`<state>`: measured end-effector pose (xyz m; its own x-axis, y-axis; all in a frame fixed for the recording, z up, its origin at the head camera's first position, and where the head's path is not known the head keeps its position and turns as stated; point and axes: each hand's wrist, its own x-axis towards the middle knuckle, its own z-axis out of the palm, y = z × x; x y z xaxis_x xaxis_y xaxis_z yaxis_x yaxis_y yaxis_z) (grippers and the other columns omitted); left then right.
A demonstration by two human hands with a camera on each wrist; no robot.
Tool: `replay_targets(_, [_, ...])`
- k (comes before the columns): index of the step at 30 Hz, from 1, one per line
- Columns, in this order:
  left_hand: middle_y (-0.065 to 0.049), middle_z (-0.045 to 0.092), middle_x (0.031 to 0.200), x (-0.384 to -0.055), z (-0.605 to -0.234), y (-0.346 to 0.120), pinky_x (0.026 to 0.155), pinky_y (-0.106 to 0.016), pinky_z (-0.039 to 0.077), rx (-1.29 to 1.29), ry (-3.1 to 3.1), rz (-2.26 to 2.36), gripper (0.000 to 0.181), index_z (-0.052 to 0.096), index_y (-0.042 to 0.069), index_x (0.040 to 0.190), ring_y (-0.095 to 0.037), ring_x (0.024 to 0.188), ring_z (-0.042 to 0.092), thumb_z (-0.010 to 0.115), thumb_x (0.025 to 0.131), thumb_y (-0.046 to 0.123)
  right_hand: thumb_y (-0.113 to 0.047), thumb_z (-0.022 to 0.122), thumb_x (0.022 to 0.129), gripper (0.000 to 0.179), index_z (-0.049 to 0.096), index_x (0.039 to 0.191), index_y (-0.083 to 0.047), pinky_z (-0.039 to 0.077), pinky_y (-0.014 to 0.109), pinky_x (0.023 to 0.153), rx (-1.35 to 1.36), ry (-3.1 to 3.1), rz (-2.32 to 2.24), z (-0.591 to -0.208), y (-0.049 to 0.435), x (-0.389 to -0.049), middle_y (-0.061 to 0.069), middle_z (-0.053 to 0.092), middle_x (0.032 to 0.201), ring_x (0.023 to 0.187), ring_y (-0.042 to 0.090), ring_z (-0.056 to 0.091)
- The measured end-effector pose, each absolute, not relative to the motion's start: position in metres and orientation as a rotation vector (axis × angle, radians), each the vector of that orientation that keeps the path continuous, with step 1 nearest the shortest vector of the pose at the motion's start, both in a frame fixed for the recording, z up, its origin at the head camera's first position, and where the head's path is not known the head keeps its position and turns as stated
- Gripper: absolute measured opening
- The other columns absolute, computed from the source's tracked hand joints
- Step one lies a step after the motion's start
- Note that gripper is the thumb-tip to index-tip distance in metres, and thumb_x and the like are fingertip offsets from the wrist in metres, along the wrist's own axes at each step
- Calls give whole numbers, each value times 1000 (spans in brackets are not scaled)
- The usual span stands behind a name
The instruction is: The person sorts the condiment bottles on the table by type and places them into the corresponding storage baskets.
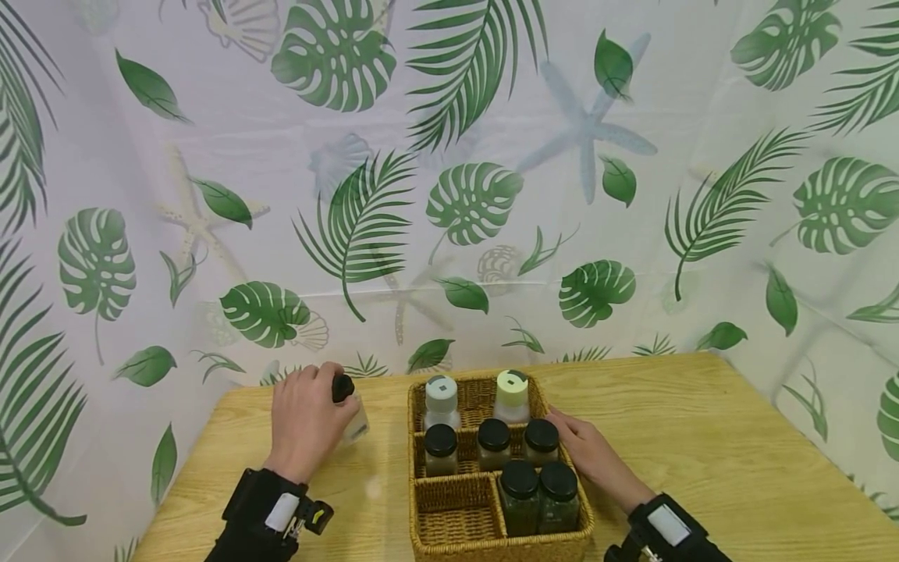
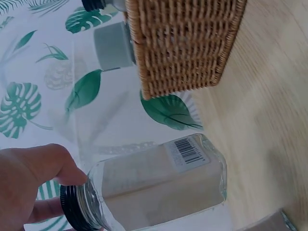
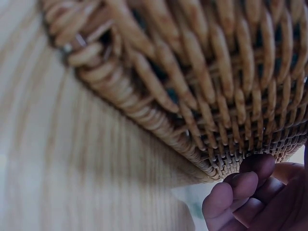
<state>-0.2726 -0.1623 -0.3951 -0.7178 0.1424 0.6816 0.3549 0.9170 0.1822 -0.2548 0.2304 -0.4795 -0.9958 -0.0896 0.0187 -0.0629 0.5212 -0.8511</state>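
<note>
My left hand (image 1: 305, 417) pinches the black lid of a clear glass jar (image 2: 159, 185) on the left of the table. The jar is tilted, with a barcode label near its base; I cannot tell whether it touches the wood. To its right stands a wicker basket (image 1: 456, 484) with compartments. White-lidded (image 1: 441, 398) and yellow-lidded (image 1: 512, 394) jars stand in the back part, several black-lidded jars (image 1: 494, 437) in the middle and front right. The front left compartment holds nothing. My right hand (image 1: 593, 449) rests against the basket's right side, fingers loosely bent in the right wrist view.
The wooden table (image 1: 674, 437) extends right of the basket. A leaf-printed cloth (image 1: 421, 234) hangs behind it and at the sides. Low in the left wrist view shows the edge of another glass-like thing (image 2: 272, 224), mostly out of frame.
</note>
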Motion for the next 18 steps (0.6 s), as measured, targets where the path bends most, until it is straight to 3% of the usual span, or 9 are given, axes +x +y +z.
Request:
replay_targets(2, [-15,64,77,-269,-391,-159,62,-48,43,-362,-2363,-395,31,68,3,96,-31,70,56,72,70,19,-37,36,104,53,50,134,5,42,36,56,-123,2710,-1527,-480,230,-255,25,33,146,48,21,47])
replay_targets(4, [-14,64,78,-265,-387,-156,65,-49,43,-373,-2360,-400,31,68,4,96,-31,71,56,72,71,21,-37,37,104,53,50,135,4,40,36,52,-111,2705,-1533,-481,230,-256,24,33,146,40,20,32])
replay_targets(5, [-14,64,78,-262,-385,-155,66,-50,43,-374,-2362,-401,31,68,4,97,-31,71,56,72,71,22,-37,36,104,53,50,135,4,42,36,55,-115,2709,-1527,-481,230,-256,24,33,146,41,21,33])
replay_targets(7, [-13,64,80,-258,-380,-151,70,-51,42,-377,-2369,-403,31,68,5,98,-31,73,56,72,72,23,-38,35,104,54,50,135,5,42,38,64,-129,2722,-1513,-481,230,-255,25,33,146,53,27,46])
replay_targets(9, [-13,64,81,-254,-377,-148,73,-53,41,-380,-2378,-406,31,68,7,98,-31,75,56,71,73,24,-37,35,105,54,50,134,5,41,39,71,-134,2726,-1510,-480,230,-255,25,33,146,62,32,48])
replay_targets(12, [-12,65,82,-249,-372,-143,74,-54,41,-394,-2385,-414,30,67,8,97,-31,78,56,71,73,26,-37,35,105,53,52,133,4,42,39,62,-121,2713,-1523,-481,231,-255,24,32,147,55,41,42])
replay_targets(13, [-12,65,82,-247,-370,-142,74,-54,41,-402,-2385,-417,30,67,8,97,-31,78,56,71,73,26,-37,35,105,52,52,133,4,42,38,63,-119,2718,-1519,-481,231,-256,24,33,146,62,42,50])
replay_targets(15, [-11,64,82,-244,-367,-139,73,-54,41,-416,-2386,-421,29,67,9,97,-30,77,55,72,73,25,-39,35,104,54,51,134,4,42,38,60,-112,2712,-1517,-480,231,-255,24,32,146,62,42,49])
replay_targets(18, [-10,63,81,-239,-364,-135,72,-52,42,-437,-2386,-428,28,67,9,96,-29,75,54,71,72,24,-41,35,104,57,48,136,5,42,39,69,-125,2721,-1501,-479,230,-255,25,32,146,97,41,54])
